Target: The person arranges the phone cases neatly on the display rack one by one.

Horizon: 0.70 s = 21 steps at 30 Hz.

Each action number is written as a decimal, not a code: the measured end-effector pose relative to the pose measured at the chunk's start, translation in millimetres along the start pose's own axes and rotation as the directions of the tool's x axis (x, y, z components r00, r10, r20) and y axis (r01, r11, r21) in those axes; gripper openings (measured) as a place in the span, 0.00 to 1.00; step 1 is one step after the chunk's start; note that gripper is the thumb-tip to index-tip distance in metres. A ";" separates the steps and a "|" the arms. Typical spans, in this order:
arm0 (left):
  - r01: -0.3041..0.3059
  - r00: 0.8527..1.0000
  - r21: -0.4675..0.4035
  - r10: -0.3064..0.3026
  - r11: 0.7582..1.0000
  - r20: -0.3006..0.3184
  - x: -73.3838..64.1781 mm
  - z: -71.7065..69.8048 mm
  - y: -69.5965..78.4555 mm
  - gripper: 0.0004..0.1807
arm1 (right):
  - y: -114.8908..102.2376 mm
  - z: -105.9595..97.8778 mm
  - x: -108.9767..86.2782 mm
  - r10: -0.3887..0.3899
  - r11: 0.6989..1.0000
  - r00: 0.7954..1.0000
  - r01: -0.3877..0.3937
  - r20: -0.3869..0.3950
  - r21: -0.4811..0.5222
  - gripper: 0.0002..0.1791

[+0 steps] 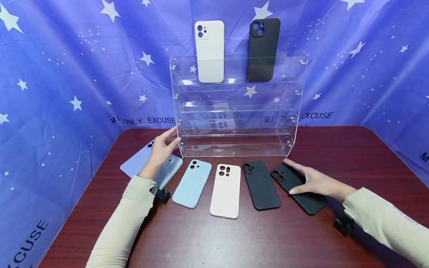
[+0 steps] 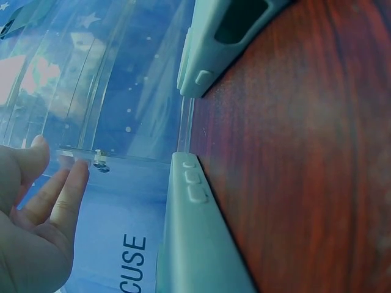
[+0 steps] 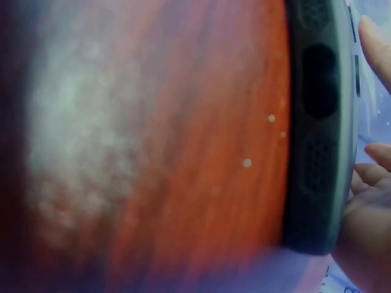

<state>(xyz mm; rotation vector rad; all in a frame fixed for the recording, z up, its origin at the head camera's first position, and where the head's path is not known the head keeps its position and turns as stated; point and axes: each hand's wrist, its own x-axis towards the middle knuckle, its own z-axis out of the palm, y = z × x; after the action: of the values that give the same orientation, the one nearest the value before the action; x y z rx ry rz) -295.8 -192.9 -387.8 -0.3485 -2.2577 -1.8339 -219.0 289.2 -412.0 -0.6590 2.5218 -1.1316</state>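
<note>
My left hand [image 1: 163, 148] reaches to the left side of a clear acrylic display rack [image 1: 234, 152]; in the left wrist view its straight fingers [image 2: 72, 194] meet the side panel. Below that hand lie a lavender phone case [image 1: 136, 160] and a pale blue phone case [image 1: 170, 172], partly hidden by the wrist. On the right, my right hand [image 1: 316, 182] rests over a black phone case [image 1: 301, 197], thumb at its left edge and fingers extended along its far right side. The right wrist view shows this case's cutout end [image 3: 317, 183], with fingers beyond it.
In front of the rack lie a light blue case [image 1: 192, 184], a cream case [image 1: 225, 191] and another black case [image 1: 262, 186]. On the rack's top tier stand a white case [image 1: 210, 52] and a black case [image 1: 263, 50]. Starry blue cloth [image 1: 67, 74] surrounds the dark red table [image 1: 201, 242].
</note>
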 end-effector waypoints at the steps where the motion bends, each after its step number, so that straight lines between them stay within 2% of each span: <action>1: 0.002 1.000 -0.001 -0.002 1.000 -0.001 0.0 -0.4 0.0 0.26 | -0.6 1.0 0.6 -0.006 1.000 1.000 0.006 -0.001 -0.011 0.54; 8: 0.009 1.000 0.005 -0.009 1.000 0.004 -0.1 -1.6 -1.1 0.26 | -5.6 5.8 2.4 -0.031 0.994 0.999 0.027 -0.034 -0.107 0.54; 15: 0.018 1.000 0.000 -0.018 1.000 0.009 -1.6 -0.6 0.3 0.26 | -13.7 8.7 2.3 -0.094 0.983 0.994 0.083 -0.055 -0.166 0.56; 21: 0.008 1.000 -0.002 -0.008 1.000 0.009 -0.9 -0.5 1.3 0.26 | -22.9 10.7 -0.2 -0.142 0.961 0.977 0.099 -0.158 -0.257 0.57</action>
<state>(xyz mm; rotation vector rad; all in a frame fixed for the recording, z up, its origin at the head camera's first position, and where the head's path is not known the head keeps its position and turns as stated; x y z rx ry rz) -294.5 -193.1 -386.7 -0.3493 -2.2671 -1.8422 -207.6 269.2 -401.5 -0.8200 2.8383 -0.9577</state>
